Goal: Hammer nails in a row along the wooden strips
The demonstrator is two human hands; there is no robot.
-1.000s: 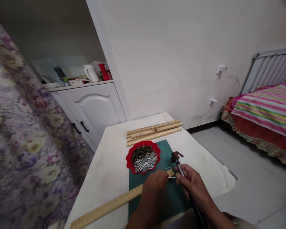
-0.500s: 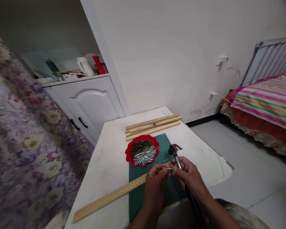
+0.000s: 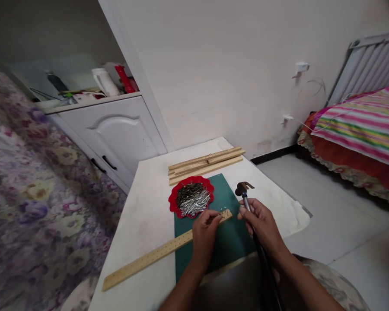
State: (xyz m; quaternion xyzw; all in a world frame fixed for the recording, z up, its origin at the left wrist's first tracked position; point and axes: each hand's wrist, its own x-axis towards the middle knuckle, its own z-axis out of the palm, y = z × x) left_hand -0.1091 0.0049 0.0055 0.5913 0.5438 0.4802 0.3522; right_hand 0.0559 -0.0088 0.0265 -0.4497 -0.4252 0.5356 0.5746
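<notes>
A claw hammer [image 3: 245, 188] stands head up in my right hand [image 3: 262, 220], its dark handle running down toward my lap. The fingers are closed around the shaft just under the head. My left hand [image 3: 203, 233] is pinched over the far end of a long wooden strip [image 3: 147, 258] with rows of dots or nail points along it. Between thumb and forefinger is a small nail, mostly hidden by the fingertips. At the strip's end, one or two nails stick up. Beneath lies a green mat [image 3: 228, 242], the strip crossing it at a slant.
A red scalloped bowl [image 3: 171, 204] holds dark and silver nails [image 3: 194, 201], partly on the mat. Several wooden strips [image 3: 205, 164] lie at the back of the white table [image 3: 139, 207]. A cabinet [image 3: 116, 129] and floral curtain [image 3: 35, 194] stand left; a bed [image 3: 359, 129] right.
Both hands were together at a silver nail; now they are apart. The left has brought the nail to the strip's end, while the right has moved slightly right with the hammer. The view has tilted down.
</notes>
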